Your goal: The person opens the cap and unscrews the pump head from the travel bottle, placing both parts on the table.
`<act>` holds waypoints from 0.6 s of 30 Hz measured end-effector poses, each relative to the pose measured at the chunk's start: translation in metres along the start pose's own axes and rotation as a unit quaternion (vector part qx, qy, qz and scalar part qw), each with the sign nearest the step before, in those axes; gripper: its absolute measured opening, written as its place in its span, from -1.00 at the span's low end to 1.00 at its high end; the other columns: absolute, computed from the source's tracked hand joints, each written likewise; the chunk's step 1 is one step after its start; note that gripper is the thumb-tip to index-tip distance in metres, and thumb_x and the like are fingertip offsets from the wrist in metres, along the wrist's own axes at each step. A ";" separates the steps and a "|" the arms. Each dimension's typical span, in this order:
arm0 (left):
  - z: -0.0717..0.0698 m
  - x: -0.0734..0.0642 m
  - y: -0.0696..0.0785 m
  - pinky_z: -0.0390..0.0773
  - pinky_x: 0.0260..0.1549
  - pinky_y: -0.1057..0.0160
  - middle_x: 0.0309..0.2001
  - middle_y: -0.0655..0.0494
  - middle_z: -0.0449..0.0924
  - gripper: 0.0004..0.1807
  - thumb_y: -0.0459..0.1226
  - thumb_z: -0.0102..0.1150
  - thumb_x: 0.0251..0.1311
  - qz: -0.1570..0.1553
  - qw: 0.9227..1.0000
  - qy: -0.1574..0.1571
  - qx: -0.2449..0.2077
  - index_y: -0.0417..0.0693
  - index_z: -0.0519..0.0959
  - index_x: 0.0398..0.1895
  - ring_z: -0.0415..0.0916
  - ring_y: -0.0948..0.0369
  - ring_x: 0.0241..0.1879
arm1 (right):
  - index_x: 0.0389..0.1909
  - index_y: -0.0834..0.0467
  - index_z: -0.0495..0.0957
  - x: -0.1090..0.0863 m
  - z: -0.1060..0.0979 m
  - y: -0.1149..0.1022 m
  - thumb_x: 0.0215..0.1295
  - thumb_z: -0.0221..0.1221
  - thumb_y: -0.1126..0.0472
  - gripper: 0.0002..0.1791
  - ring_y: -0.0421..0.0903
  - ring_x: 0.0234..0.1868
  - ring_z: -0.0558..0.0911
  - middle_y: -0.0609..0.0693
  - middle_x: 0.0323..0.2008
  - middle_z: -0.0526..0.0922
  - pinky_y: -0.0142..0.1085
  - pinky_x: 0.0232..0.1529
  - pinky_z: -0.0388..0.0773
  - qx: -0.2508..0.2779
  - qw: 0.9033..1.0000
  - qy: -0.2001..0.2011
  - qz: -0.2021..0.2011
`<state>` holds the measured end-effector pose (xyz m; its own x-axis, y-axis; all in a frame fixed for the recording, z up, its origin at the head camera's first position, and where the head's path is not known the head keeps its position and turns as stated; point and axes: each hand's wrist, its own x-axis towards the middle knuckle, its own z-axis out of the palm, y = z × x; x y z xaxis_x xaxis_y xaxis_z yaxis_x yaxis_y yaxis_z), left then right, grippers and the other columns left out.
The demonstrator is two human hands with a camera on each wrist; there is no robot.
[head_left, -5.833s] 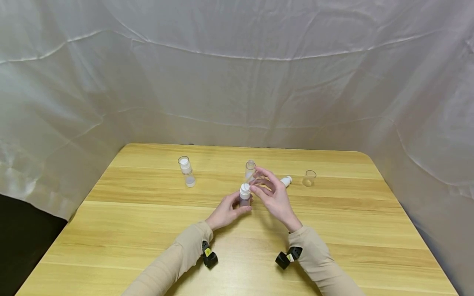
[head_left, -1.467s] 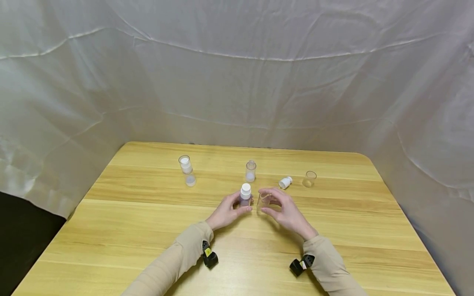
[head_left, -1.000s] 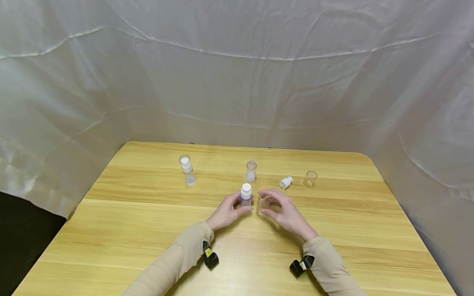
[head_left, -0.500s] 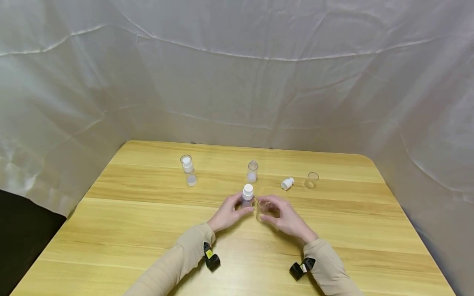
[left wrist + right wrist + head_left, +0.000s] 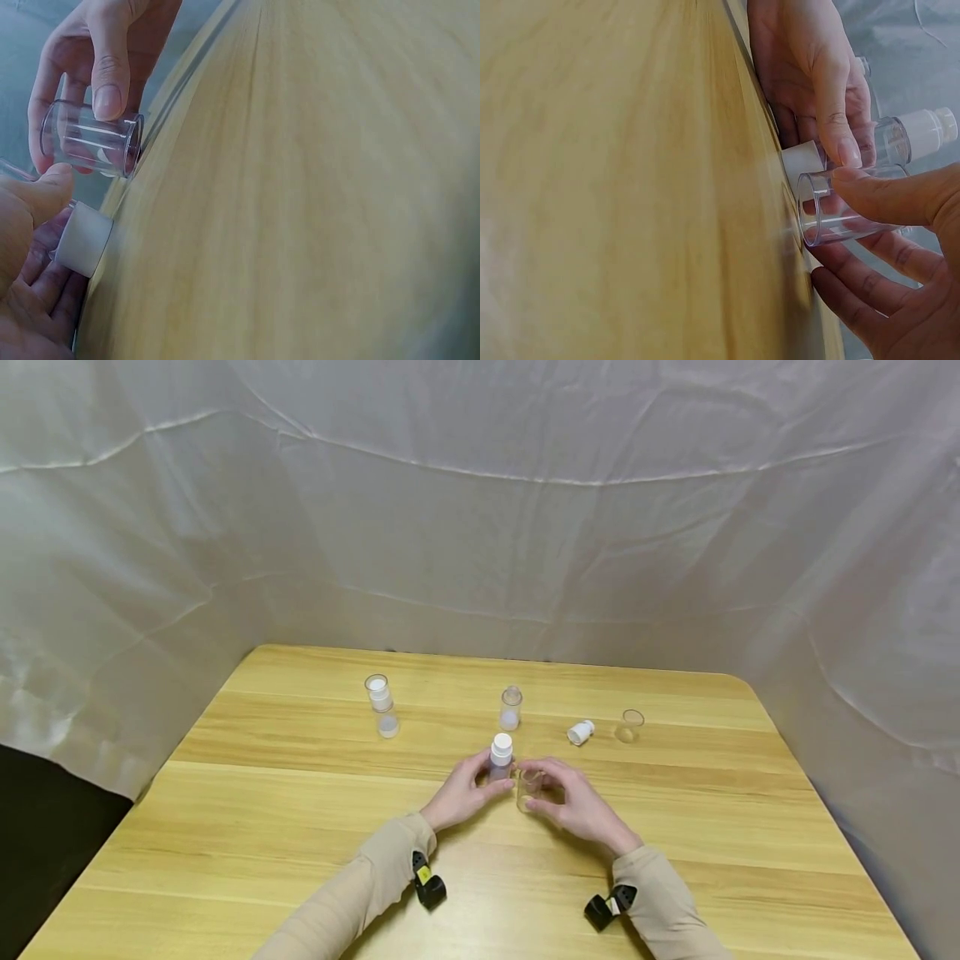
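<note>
Right hand [image 5: 573,799]: lower since 1.5 s ago, now just right of the bottle [image 5: 500,757], thumb and fingers bent round the clear cap [image 5: 86,144].
Left hand [image 5: 461,793]: same place, fingers curled round bottle.
Hand work: seems to be all cap handling, bottle only steadied, cap off.
Bottle: upright, see-through body, white pump top [image 5: 501,744] bare, white base [image 5: 84,241].
Clear cap: beside bottle, colourless, lipped rim down; table [image 5: 502,902] contact can't tell.
</note>
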<state>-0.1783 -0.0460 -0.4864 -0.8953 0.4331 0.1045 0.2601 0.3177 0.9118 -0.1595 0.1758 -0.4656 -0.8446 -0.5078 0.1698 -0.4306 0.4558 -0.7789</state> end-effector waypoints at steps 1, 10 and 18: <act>0.000 0.000 0.000 0.36 0.43 -0.17 0.27 -0.22 0.56 -0.44 -0.22 0.24 0.34 0.000 1.000 0.000 0.001 -0.21 0.41 0.36 0.47 -0.13 0.33 | 0.25 0.23 0.50 0.000 0.000 0.000 0.22 0.34 0.36 -0.45 0.04 0.01 0.67 0.14 0.08 0.65 -0.10 0.14 0.67 -0.001 1.000 0.001 -0.002; 0.000 0.000 0.000 0.36 0.43 -0.17 0.27 -0.22 0.55 -0.43 -0.21 0.24 0.35 -0.001 1.000 0.001 0.002 -0.20 0.40 0.37 0.46 -0.13 0.33 | 0.24 0.24 0.50 -0.001 0.000 0.001 0.22 0.33 0.37 -0.46 0.02 -0.01 0.67 0.14 0.05 0.66 -0.13 0.12 0.68 -0.008 1.000 0.003 -0.013; 0.000 0.000 0.001 0.33 0.45 -0.18 0.29 -0.23 0.54 -0.43 -0.21 0.24 0.35 -0.001 1.000 -0.002 0.001 -0.22 0.39 0.37 0.43 -0.14 0.35 | 0.24 0.23 0.50 -0.001 -0.001 0.001 0.21 0.34 0.37 -0.46 0.04 0.01 0.66 0.14 0.07 0.66 -0.10 0.14 0.67 -0.007 1.000 -0.006 -0.009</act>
<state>-0.1779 -0.0457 -0.4852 -0.8940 0.4366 0.1010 0.2595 0.3207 0.9109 -0.1597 0.1774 -0.4665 -0.8323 -0.5253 0.1768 -0.4510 0.4564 -0.7670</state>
